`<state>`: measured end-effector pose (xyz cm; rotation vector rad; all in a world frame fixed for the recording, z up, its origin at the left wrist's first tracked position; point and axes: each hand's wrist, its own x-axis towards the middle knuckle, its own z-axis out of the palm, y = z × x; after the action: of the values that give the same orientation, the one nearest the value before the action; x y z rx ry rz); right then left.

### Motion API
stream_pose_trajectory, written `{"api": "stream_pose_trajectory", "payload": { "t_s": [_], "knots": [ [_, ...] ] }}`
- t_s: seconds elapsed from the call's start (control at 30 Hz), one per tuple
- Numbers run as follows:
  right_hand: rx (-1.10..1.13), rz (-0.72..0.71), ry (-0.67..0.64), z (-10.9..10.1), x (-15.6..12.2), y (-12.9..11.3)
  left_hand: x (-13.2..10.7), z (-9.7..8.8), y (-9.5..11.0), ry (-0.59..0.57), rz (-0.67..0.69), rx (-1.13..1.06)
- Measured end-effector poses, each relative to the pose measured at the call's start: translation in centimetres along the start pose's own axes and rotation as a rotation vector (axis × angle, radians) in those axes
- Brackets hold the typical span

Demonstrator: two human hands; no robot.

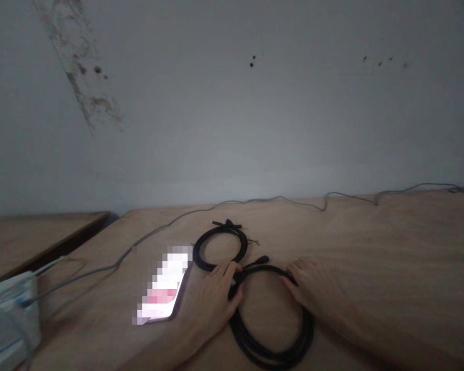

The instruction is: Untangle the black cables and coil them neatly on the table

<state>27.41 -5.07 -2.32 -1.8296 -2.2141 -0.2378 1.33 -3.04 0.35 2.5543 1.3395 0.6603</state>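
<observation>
The left hand is closed around the upper left side of the black coil, thumb inside the ring; the right hand is closed on its upper right side, fingers outside and thumb within. The coil lies in front of the person on the table. As far as shows, its winding looks largely done: several turns lie together in a ring, but a plug sticks out loose at the coil's far side, and whether any tie binds it is hidden at the left hand. Just beyond the coil, slightly left, lies a second coil, already rounded, with thin strands sticking out. Left of the coil, past the left hand, is a lit phone; far left of it stands a white box, from which a grey cord runs well behind the coil, along the wall.
</observation>
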Motion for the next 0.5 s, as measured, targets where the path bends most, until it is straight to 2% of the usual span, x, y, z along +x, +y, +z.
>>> {"api": "stream_pose_trajectory", "payload": {
  "t_s": [0.23,0.5],
  "knots": [
    [-0.045,-0.021,0.007,-0.31,-0.15,-0.01,-0.09,0.21,-0.29,0.0,0.008,-0.016],
    [0.073,-0.031,0.045,0.35,0.25,0.59,-0.05,0.34,-0.28,0.023,-0.001,-0.003]
  ]
}}
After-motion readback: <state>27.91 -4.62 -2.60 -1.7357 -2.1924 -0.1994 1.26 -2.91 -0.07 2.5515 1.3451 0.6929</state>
